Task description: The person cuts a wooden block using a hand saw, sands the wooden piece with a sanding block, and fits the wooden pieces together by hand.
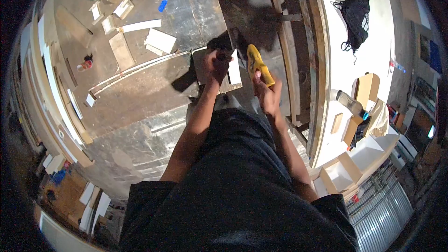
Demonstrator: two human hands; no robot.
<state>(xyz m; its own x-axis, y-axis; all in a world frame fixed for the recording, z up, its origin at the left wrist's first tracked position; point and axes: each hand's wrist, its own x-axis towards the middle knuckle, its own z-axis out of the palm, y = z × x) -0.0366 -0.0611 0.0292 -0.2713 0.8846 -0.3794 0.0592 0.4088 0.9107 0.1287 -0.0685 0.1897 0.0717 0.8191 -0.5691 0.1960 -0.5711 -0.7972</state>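
Observation:
My right hand [267,94] is wrapped round a yellow-handled tool [258,65], its handle pointing away from my body. A thin greyish part beside the handle may be a blade, but shadow blurs it. To the left, my left hand [216,69] is closed, with its fingers at a small white piece of board [234,71] in front of my body. Shadow partly hides those fingertips. The tool and the white piece are close together; I cannot tell whether they touch.
Wood offcuts [161,41] and small wooden blocks [123,7] lie at upper left, near a blue strip [164,2]. A long wooden frame [322,65] runs along my right. Beyond it are a black mesh item [357,18], a bottle [351,103] and open-topped boxes [340,172].

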